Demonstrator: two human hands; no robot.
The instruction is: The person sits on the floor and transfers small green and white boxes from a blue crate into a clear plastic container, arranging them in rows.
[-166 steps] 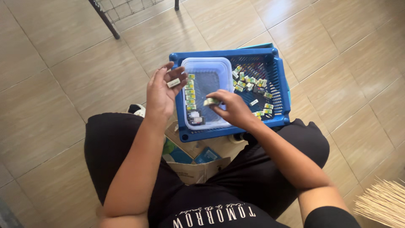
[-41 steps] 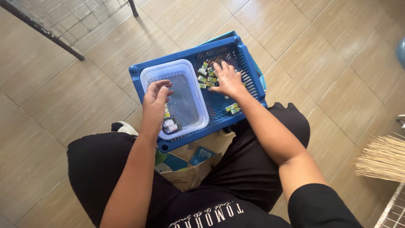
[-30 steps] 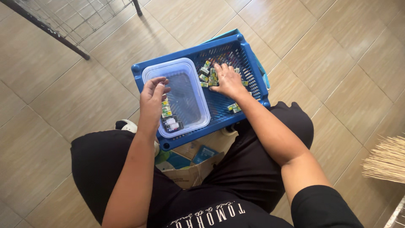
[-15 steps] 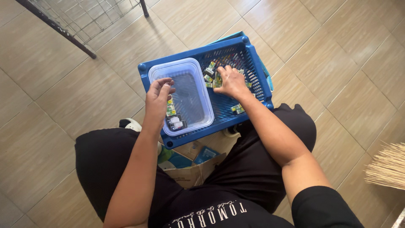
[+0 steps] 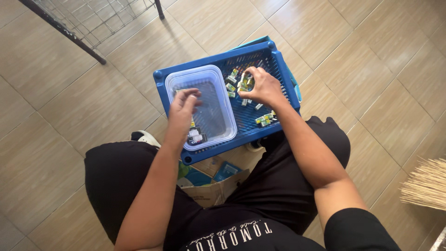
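A blue plastic basket (image 5: 278, 69) rests on my lap and a cardboard box. Inside its left half sits a clear plastic tub (image 5: 211, 109) with a few small packets at its near end. Several small green and yellow packets (image 5: 264, 120) lie loose in the basket's right half. My left hand (image 5: 182, 111) hovers over the tub with fingers bent; whether it holds a packet is unclear. My right hand (image 5: 262, 86) is curled over a cluster of packets at the basket's far side, fingers closed on some of them.
A cardboard box (image 5: 211, 183) with blue items sits between my knees under the basket. A wire rack with dark legs (image 5: 88, 28) stands at the upper left on the tiled floor. Broom bristles (image 5: 425, 183) show at the right edge.
My left hand went from holding a packet above the basket to hovering over the tub. My right hand moved from the basket's near edge to the loose packets at the far side.
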